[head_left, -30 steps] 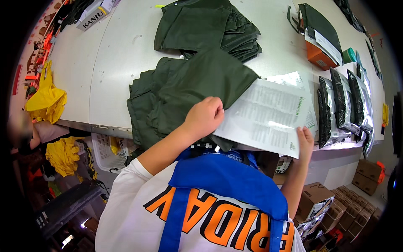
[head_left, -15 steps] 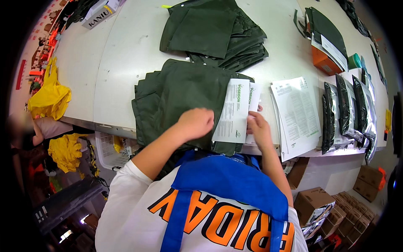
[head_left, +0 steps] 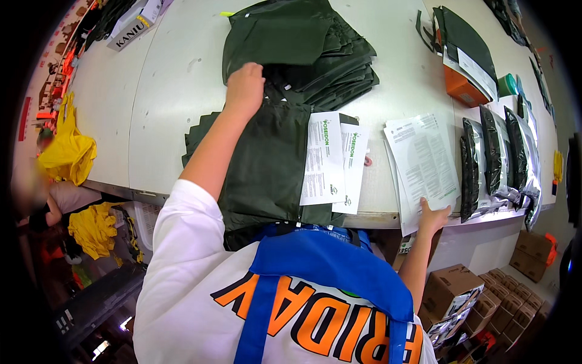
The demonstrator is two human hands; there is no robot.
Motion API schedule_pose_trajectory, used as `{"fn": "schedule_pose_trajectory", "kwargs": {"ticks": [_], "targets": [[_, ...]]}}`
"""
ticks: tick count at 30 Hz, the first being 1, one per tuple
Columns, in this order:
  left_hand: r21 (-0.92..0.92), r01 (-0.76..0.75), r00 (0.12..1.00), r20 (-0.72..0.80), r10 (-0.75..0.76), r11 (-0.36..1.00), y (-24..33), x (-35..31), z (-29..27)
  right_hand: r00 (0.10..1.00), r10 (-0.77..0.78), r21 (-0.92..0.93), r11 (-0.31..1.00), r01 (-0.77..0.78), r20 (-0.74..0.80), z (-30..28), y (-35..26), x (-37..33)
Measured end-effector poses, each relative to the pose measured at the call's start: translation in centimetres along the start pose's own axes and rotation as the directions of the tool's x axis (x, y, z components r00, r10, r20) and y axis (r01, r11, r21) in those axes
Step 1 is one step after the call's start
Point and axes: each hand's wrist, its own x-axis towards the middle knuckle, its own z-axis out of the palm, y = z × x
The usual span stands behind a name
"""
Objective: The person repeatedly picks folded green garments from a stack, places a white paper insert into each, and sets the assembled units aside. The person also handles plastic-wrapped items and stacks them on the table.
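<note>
My left hand reaches to the far pile of dark green folded garments, its fingers closed on the near edge of the top garment. A dark gap shows below that edge. Nearer me lies another folded dark green garment on a stack, with a white printed card on it and a second white card partly under the first. At the front right, my right hand is closed at the lower edge of a printed sheet on a paper stack, thumb on top. Its other fingers are partly hidden.
Black-and-clear plastic packages stand in a row right of the papers. Behind them are an orange box and a green tape roll. Yellow garments lie at the left, near another person. Cardboard boxes are stacked below the table's right side.
My left hand has left the near garment and moved up to the far pile. My right hand has let go of the cards and moved right to the paper stack. The cards now lie apart.
</note>
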Motion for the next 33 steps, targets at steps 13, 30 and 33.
{"fn": "schedule_pose_trajectory", "kwargs": {"ticks": [13,30,33], "targets": [[-0.708,0.284,0.897,0.434,0.082,0.647,10.2,-6.2,-17.4,0.997,0.023,0.490,0.870,-0.056,0.074,1.2,4.5,2.7],[-0.261,-0.375,0.851,0.283,0.442,0.889,14.4,-9.5,2.9,0.981,-0.140,0.980,0.126,0.151,-0.133,-8.0,1.5,0.0],[-0.269,-0.396,0.829,0.307,0.468,0.878,14.0,-8.9,3.9,0.981,-0.181,0.997,-0.008,0.075,-0.076,-9.1,2.5,-0.1]]}}
